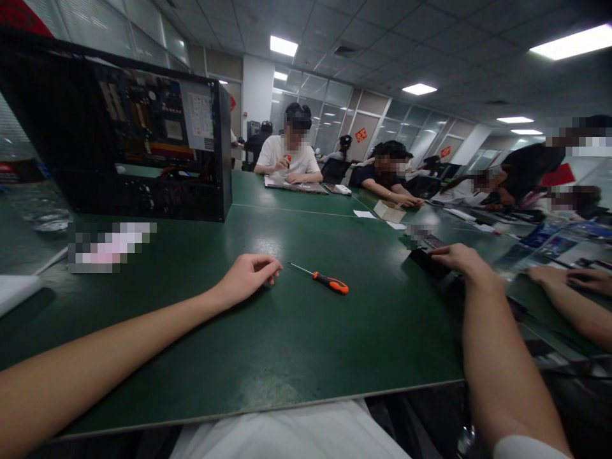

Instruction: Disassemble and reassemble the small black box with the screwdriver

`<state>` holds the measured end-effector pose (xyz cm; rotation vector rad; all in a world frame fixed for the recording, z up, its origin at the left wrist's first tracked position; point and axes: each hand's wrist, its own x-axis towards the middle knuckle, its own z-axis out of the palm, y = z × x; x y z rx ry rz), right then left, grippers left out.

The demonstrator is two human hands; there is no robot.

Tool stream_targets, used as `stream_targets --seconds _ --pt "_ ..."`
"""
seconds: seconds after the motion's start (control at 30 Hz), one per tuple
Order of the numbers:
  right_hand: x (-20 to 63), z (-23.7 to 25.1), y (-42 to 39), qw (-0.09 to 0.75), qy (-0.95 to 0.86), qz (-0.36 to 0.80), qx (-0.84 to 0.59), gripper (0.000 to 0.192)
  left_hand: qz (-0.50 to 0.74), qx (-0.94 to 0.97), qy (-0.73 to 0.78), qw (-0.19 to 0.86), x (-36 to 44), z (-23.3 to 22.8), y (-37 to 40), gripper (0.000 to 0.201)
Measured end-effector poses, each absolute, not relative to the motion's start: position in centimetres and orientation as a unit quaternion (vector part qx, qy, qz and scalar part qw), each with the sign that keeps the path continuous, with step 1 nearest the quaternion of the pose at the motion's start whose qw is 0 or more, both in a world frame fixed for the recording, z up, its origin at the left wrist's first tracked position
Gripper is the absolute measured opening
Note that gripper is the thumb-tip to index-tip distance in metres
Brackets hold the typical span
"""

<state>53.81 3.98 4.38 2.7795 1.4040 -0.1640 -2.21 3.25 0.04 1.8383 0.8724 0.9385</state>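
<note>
My left hand (249, 276) rests on the green table with its fingers curled in, and nothing shows in it. Just right of its fingertips lies a screwdriver (331, 282) with an orange and black handle, its metal shaft pointing toward that hand. My right hand (459, 258) reaches out to the right, thumb and fingers closed on the near edge of a dark flat object (427, 260). The far part of that object is blurred out, so its kind cannot be made out.
An open black computer case (222, 153) stands at the left, its circuit board showing. Nearby are a clear plastic bottle (45, 213) and a white object (16, 292). A small open cardboard box (389, 211) sits farther back. Another person's hand (547, 277) is close on the right.
</note>
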Motion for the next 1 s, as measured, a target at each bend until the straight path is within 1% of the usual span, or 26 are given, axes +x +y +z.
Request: stream_targets --seconds 0.43,1.0 --pt "54.3 3.8 5.4 0.041 0.465 -0.057 0.883 0.037 0.372 0.747 0.344 0.429 -2.3 -0.1 3.3 0.032" --pt "55.1 2.2 6.1 0.020 0.483 -0.025 0.875 0.037 0.357 0.764 0.350 0.408 -2.4 0.1 3.3 0.034"
